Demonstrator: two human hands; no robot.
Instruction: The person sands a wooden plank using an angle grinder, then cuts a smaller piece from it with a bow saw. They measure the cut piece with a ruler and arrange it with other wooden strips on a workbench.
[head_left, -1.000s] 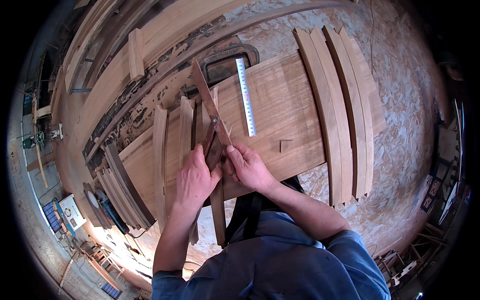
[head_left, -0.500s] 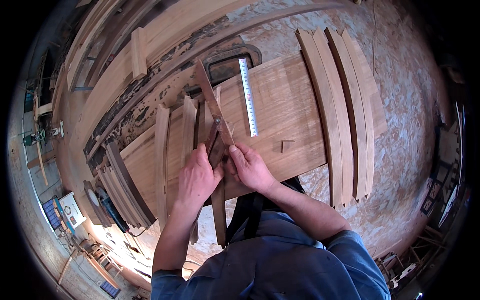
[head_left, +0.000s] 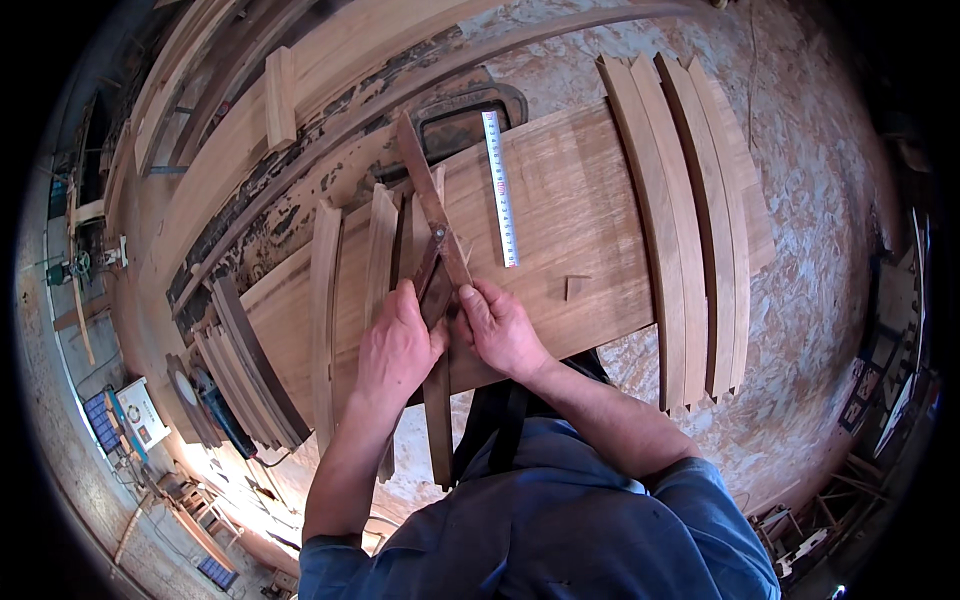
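Both hands grip a rust-brown adjustable angle tool (head_left: pixel 421 160) with crossed flat arms and a metal pivot. My left hand (head_left: pixel 398 346) closes round its lower left arm; my right hand (head_left: pixel 500 330) pinches the lower right arm. The tool lies over narrow wooden strips (head_left: pixel 382 230) on a wide wooden board (head_left: pixel 560 220). Right of the tool, a short white strip of measuring scale (head_left: pixel 499 190) lies on the board, and a small dark angled mark or offcut (head_left: pixel 576 280) sits below and right of it.
Long moulded curved pieces (head_left: pixel 680 230) lie across the board's right end. Stacked strips (head_left: pixel 250 370) and an angle grinder (head_left: pixel 218 410) are at the left. A black cast clamp (head_left: pixel 470 104) and long curved timbers (head_left: pixel 200 110) lie beyond the board, on a mottled surface (head_left: pixel 800 200).
The tool, my hands and the pieces on the board appear slightly higher in the picture, a small shift of the whole view. My grip looks the same.
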